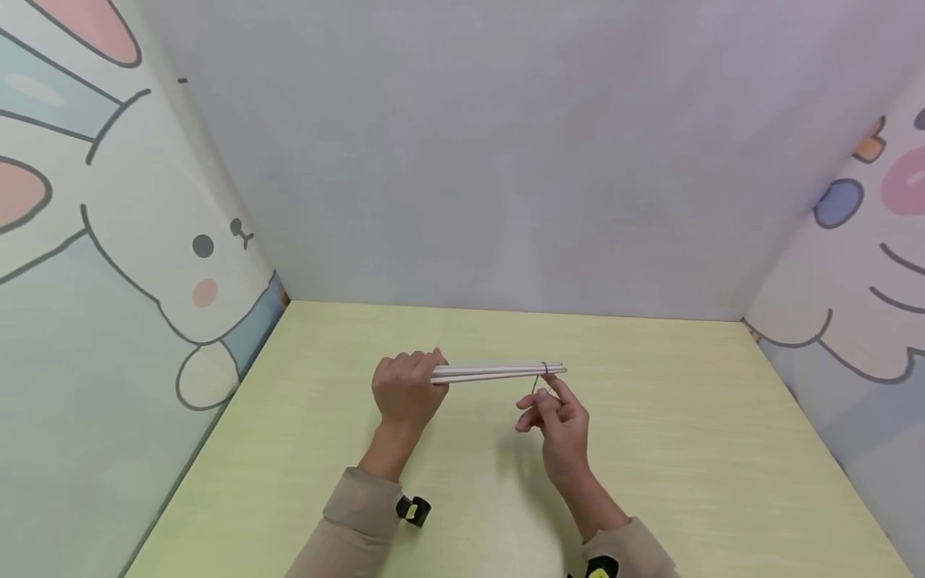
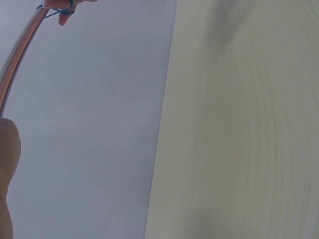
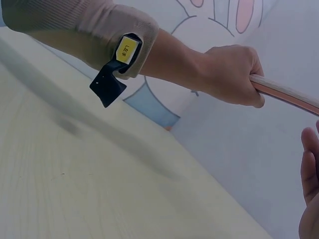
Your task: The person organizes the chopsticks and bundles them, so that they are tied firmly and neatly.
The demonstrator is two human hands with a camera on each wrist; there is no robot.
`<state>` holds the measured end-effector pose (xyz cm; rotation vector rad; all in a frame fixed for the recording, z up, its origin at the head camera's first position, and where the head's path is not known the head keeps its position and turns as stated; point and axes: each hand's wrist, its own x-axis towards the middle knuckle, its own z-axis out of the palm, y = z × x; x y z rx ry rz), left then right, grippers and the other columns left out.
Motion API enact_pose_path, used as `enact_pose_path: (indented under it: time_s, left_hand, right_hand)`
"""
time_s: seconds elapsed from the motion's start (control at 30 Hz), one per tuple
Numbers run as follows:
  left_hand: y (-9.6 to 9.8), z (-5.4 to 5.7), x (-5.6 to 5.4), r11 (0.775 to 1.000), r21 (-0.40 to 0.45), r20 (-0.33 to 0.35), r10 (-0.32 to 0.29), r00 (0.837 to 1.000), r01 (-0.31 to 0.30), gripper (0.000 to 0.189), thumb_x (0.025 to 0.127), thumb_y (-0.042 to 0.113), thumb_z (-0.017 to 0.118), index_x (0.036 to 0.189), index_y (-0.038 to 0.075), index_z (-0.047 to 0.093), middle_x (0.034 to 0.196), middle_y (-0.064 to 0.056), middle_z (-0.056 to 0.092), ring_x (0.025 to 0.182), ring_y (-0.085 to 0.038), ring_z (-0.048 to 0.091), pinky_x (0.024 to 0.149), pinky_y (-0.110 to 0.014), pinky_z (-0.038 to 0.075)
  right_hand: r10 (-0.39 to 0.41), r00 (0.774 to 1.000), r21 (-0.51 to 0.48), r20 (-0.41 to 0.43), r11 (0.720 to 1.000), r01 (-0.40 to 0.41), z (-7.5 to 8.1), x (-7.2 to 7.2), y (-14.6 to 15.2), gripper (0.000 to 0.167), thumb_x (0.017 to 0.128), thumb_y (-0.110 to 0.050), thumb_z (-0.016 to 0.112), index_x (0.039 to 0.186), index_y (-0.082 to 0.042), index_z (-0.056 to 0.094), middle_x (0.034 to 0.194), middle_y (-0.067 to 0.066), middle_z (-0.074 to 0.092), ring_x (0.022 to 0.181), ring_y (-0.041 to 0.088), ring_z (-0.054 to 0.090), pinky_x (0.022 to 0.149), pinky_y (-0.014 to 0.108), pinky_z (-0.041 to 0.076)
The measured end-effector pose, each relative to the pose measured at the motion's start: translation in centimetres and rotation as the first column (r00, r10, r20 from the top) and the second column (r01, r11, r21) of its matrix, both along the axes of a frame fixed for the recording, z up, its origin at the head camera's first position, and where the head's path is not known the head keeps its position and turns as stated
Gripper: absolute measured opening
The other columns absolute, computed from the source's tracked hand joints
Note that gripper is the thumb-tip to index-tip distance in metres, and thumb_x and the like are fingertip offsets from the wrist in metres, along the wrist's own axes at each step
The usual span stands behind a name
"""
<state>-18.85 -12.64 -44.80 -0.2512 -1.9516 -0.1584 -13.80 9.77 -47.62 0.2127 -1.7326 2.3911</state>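
A bundle of pale chopsticks [image 1: 491, 372] lies roughly level in the air above the table, with the left hand [image 1: 408, 385] gripping its left end in a fist. Round the bundle's right end runs a thin dark rubber band [image 1: 535, 385], which looks teal in the left wrist view. Part of the band stretches down to the right hand [image 1: 564, 425], whose bent fingers and thumb hold it. The right index fingertip is close to the chopstick tips. In the right wrist view, only an edge of the right hand [image 3: 311, 174] shows, and the band is out of sight.
The light yellow table [image 1: 686, 417] has a plain grey wall [image 1: 506, 160] behind it. Side walls with cartoon animals rise at left and right. A dark strap with a yellow label [image 3: 127, 52] is on the left sleeve.
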Motion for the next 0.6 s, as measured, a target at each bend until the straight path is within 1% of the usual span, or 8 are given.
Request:
enact_pose_path:
  time_s: [0.1, 0.17, 0.27, 0.33, 0.4, 0.47, 0.57, 0.6]
  left_hand:
    - [-0.13, -0.15, 0.05, 1.000, -0.003, 0.005, 0.000, 1.000, 0.000, 0.023, 0.078, 0.011, 0.066, 0.055, 0.010, 0.061, 0.048, -0.001, 0.056, 0.037, -0.016, 0.041, 0.040, -0.031, 0.031]
    - [-0.24, -0.25, 0.13, 1.000, -0.003, 0.009, -0.001, 1.000, 0.001, 0.024, 0.079, 0.012, 0.066, 0.056, 0.009, 0.061, 0.048, -0.002, 0.057, 0.037, -0.016, 0.041, 0.040, -0.031, 0.031]
    - [-0.39, -0.43, 0.25, 1.000, -0.007, 0.006, -0.013, 1.000, 0.013, 0.025, 0.079, 0.013, 0.066, 0.055, 0.009, 0.060, 0.048, -0.002, 0.056, 0.037, -0.016, 0.040, 0.040, -0.031, 0.031]
    - [-0.48, -0.54, 0.33, 1.000, -0.010, 0.004, -0.025, 1.000, 0.025, 0.026, 0.079, 0.013, 0.066, 0.055, 0.010, 0.059, 0.047, -0.001, 0.055, 0.037, -0.016, 0.039, 0.040, -0.031, 0.031]
    - [-0.55, -0.63, 0.37, 0.999, -0.013, 0.001, -0.037, 0.999, 0.037, 0.026, 0.079, 0.013, 0.066, 0.054, 0.010, 0.058, 0.047, -0.001, 0.055, 0.037, -0.016, 0.040, 0.040, -0.031, 0.032]
    - [-0.64, -0.64, 0.40, 0.999, -0.018, 0.001, -0.043, 0.999, 0.043, 0.027, 0.080, 0.014, 0.065, 0.054, 0.011, 0.057, 0.048, -0.001, 0.055, 0.037, -0.016, 0.040, 0.040, -0.031, 0.033]
    - [-0.77, -0.66, 0.44, 0.998, -0.026, 0.001, -0.050, 0.999, 0.050, 0.028, 0.080, 0.015, 0.064, 0.054, 0.012, 0.056, 0.049, 0.000, 0.056, 0.038, -0.016, 0.041, 0.041, -0.031, 0.036]
    - [-0.80, -0.66, 0.46, 0.998, -0.030, -0.001, -0.053, 0.999, 0.053, 0.029, 0.080, 0.016, 0.065, 0.053, 0.012, 0.055, 0.049, 0.000, 0.056, 0.038, -0.016, 0.042, 0.041, -0.032, 0.036]
  right_hand:
    - [0.030, 0.998, -0.024, -0.057, 0.999, -0.032, 0.08, 0.00, 0.09, 0.042, 0.108, -0.015, 0.048, 0.141, 0.010, 0.043, 0.079, -0.002, 0.071, 0.058, 0.010, 0.066, 0.061, 0.022, 0.055]
    - [0.061, 0.991, -0.064, -0.119, 0.996, -0.069, 0.04, -0.07, 0.17, 0.038, 0.108, -0.015, 0.045, 0.137, 0.010, 0.045, 0.080, -0.001, 0.071, 0.059, 0.009, 0.067, 0.061, 0.022, 0.055]
    - [0.116, 0.967, -0.138, -0.225, 0.979, -0.150, -0.16, -0.23, 0.31, 0.033, 0.110, -0.012, 0.037, 0.134, 0.006, 0.051, 0.082, -0.001, 0.073, 0.062, 0.009, 0.069, 0.061, 0.022, 0.056]
    - [0.147, 0.949, -0.166, -0.279, 0.966, -0.198, -0.30, -0.35, 0.38, 0.035, 0.110, -0.010, 0.031, 0.132, 0.003, 0.054, 0.083, 0.000, 0.074, 0.064, 0.009, 0.070, 0.062, 0.023, 0.056]
    - [0.171, 0.934, -0.182, -0.313, 0.955, -0.236, -0.38, -0.41, 0.45, 0.042, 0.107, -0.006, 0.024, 0.132, 0.002, 0.056, 0.083, 0.000, 0.075, 0.065, 0.009, 0.070, 0.062, 0.024, 0.057]
    - [0.189, 0.925, -0.186, -0.329, 0.948, -0.260, -0.43, -0.42, 0.54, 0.049, 0.103, -0.003, 0.018, 0.132, 0.002, 0.058, 0.082, 0.002, 0.074, 0.066, 0.010, 0.071, 0.063, 0.025, 0.058]
    - [0.214, 0.918, -0.183, -0.333, 0.941, -0.286, -0.45, -0.37, 0.72, 0.055, 0.104, -0.006, 0.013, 0.133, -0.001, 0.059, 0.081, 0.003, 0.074, 0.066, 0.012, 0.071, 0.064, 0.026, 0.058]
    - [0.221, 0.917, -0.182, -0.331, 0.939, -0.292, -0.44, -0.34, 0.78, 0.056, 0.106, -0.010, 0.011, 0.133, -0.003, 0.060, 0.080, 0.003, 0.074, 0.066, 0.012, 0.071, 0.065, 0.026, 0.058]
